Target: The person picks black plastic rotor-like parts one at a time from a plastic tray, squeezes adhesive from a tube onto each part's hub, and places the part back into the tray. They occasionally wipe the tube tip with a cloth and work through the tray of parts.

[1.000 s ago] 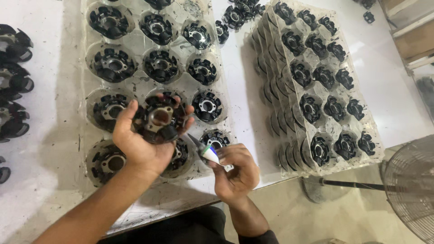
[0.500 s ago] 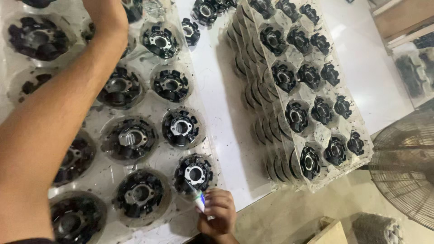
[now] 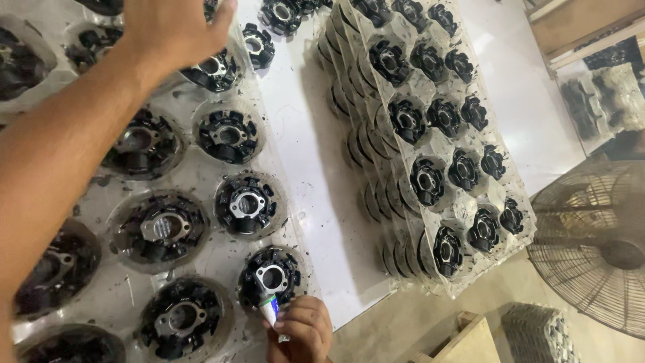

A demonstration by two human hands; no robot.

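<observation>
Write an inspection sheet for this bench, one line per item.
Surface: white table, lit.
Job's things: clear tray with black round parts in pockets; small tube by the nearest part.
Clutter: stack of filled trays; loose parts at the far edge.
Grippers: left hand reaches over the far pockets, fingers spread, holding nothing seen; right hand grips the tube.
Cables: nothing seen.
Surroundings: fan, wooden crate, floor.

Small white glue tube, nozzle against black round part in clear tray.
</observation>
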